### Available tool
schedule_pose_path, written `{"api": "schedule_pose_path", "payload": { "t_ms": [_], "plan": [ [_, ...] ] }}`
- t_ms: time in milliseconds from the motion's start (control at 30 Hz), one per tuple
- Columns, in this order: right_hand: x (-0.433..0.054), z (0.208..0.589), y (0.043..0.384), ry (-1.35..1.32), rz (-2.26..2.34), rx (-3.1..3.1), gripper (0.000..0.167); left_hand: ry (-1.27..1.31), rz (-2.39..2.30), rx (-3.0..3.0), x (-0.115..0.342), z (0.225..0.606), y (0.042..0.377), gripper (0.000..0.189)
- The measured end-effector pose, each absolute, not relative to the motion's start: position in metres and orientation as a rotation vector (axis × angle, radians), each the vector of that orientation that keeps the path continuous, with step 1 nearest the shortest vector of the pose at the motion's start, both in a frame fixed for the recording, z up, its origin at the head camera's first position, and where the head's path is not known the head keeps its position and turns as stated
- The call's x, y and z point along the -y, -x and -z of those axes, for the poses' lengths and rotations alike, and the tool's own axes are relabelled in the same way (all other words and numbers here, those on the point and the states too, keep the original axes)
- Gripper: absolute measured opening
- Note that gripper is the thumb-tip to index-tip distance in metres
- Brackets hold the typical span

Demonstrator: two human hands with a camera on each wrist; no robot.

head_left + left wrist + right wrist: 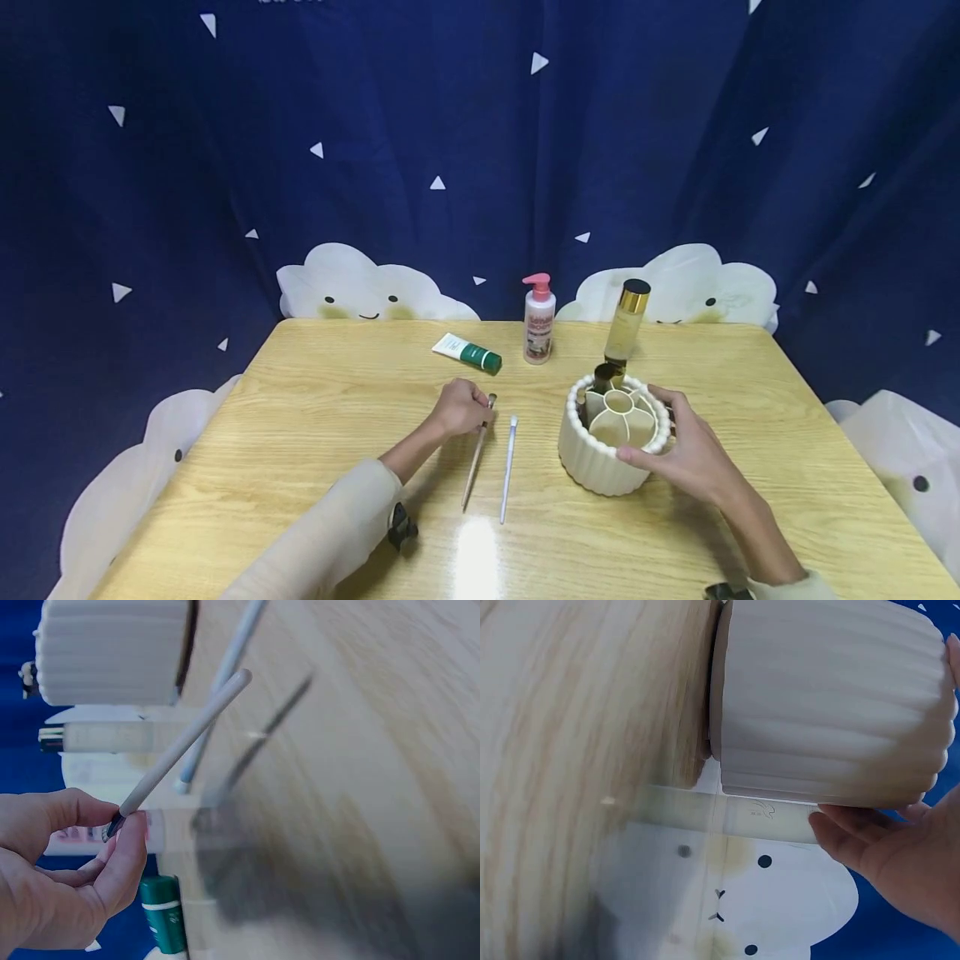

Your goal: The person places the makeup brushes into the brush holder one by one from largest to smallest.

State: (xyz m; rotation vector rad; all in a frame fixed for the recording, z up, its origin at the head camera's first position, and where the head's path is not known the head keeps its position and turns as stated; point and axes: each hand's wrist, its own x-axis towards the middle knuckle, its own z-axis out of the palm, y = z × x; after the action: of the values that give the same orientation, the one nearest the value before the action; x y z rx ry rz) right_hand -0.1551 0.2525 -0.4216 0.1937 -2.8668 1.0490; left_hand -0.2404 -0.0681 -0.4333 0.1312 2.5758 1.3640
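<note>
My left hand (pixel 461 408) pinches a slim makeup brush (pixel 180 748) between thumb and fingertips at its dark metallic end, which the fingers partly hide. The pale pinkish handle slants free, and its shadow falls apart from it on the wood. Beside it lies a thin light-blue stick with a white tip (pixel 509 471). My right hand (pixel 688 450) holds a round cream organizer (pixel 600 467) by its side, thumb at the beaded rim and fingers around the far side. Petal-shaped compartments show inside the upright organizer, with a dark-topped item (pixel 603 379) in one at the back.
Behind the organizer stands a clear yellowish bottle (pixel 624 325) with a gold and black cap. A pump bottle (pixel 538 329) with a pink top stands at the table's back, and a green and white tube (pixel 468 353) lies left of it. A dark blue curtain (pixel 435 100) hangs behind.
</note>
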Motion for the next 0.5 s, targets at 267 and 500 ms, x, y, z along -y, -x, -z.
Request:
{"api": "schedule_pose_path", "payload": {
  "t_ms": [267, 500],
  "plan": [
    [-0.247, 0.421, 0.160, -0.218, -0.988, 2.872, 0.111, -0.211, -1.447, -2.496, 0.055, 0.412, 0.237, 0.008],
    [-0.247, 0.421, 0.161, -0.252, -0.932, 2.919, 0.111, -0.353, -1.625, -2.412, 0.044, 0.391, 0.231, 0.012]
  ]
}}
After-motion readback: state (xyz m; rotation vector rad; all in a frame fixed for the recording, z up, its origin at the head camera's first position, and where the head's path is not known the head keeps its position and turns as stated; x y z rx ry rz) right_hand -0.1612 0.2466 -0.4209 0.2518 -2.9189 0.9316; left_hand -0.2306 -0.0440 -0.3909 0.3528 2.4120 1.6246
